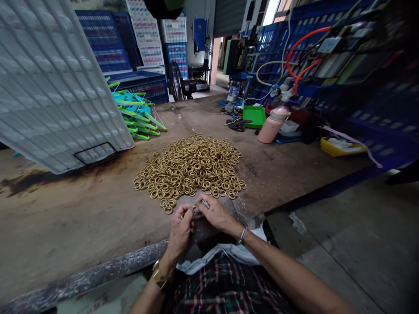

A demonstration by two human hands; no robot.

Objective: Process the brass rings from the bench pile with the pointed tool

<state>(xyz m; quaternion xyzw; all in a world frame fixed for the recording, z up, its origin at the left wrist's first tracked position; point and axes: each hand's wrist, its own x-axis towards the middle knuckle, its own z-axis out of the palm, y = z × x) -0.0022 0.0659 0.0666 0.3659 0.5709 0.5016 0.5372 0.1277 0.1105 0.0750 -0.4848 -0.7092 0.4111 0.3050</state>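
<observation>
A big heap of brass rings [191, 170] lies on the worn wooden table [81, 218]. Both hands meet at the table's near edge, just below the heap. My left hand [180, 231] is closed in a pinch on a brass ring, partly hidden by the fingers. My right hand [214, 213] is closed on a small silvery tool or piece whose tip shows between the fingers. The fingertips of both hands touch. A gold watch sits on the left wrist, a bangle on the right.
A white plastic crate [49, 83] leans over the table's left. Green and blue plastic hangers [137, 113] lie behind it. A pink bottle [273, 124], green tray [255, 115] and yellow tray [340, 146] stand at the right. Blue crates [104, 39] are stacked behind.
</observation>
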